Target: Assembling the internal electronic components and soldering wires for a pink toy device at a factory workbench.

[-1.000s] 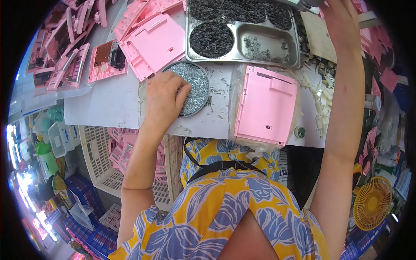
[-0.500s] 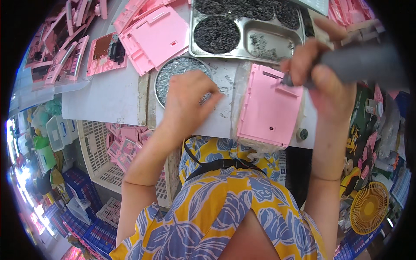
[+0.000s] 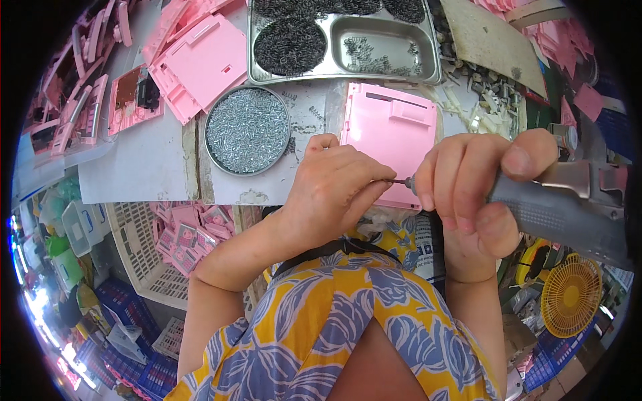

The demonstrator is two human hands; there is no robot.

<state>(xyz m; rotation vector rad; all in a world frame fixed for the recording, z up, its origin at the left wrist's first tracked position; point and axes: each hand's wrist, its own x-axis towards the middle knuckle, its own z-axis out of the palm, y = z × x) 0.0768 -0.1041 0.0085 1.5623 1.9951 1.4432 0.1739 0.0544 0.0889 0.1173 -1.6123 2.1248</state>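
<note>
My right hand (image 3: 468, 184) is wrapped round a grey electric screwdriver (image 3: 558, 214), held nearly level with its thin bit pointing left. My left hand (image 3: 334, 184) is closed in a pinch, its thumb and forefinger right at the bit's tip. Between those fingertips is a small screw, mostly hidden by them. Both hands are over the near part of a flat pink plastic panel (image 3: 381, 127), which has a slot and a raised block at its far end. Left of the panel, a round metal dish (image 3: 289, 137) holds many small silver screws (image 3: 244, 130).
A steel compartment tray (image 3: 341, 75) of dark springs stands beyond the panel. More pink panels (image 3: 207, 60) are stacked far left, beside a part-assembled pink piece (image 3: 134, 100). Below the table's left edge sits a cream basket (image 3: 137, 234) of pink parts. A yellow fan (image 3: 570, 294) is at lower right.
My left hand has moved from the screw dish right to the bit's tip. My right hand has brought the screwdriver down and nearer from the panel's far end. The view has shifted.
</note>
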